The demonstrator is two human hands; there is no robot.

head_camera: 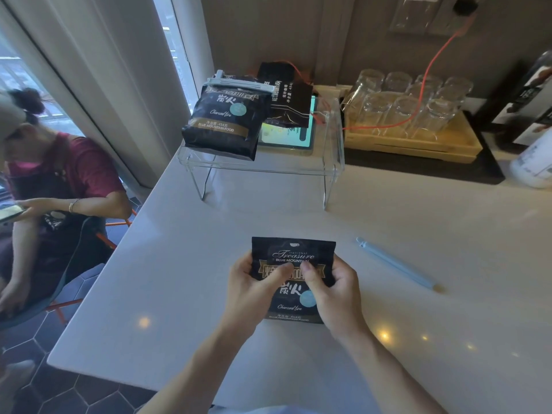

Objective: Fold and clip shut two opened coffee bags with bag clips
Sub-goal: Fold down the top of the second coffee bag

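Note:
A black coffee bag (294,251) stands upright on the white counter (418,234) in front of me. My left hand (249,289) grips its left side and my right hand (331,289) its right side, both thumbs pressed on the front near the top. A light blue bag clip (395,262) lies loose on the counter to the right of the bag. A second black coffee bag (222,121) rests on a clear acrylic shelf (333,162) at the back, its folded top held by a pale clip (239,83).
Another dark package (286,94) and a lit tablet (286,134) sit on the acrylic shelf. Several upturned glasses (403,106) stand in a wooden tray (418,143) at the back right, crossed by an orange cable. A seated person (50,186) is at the left.

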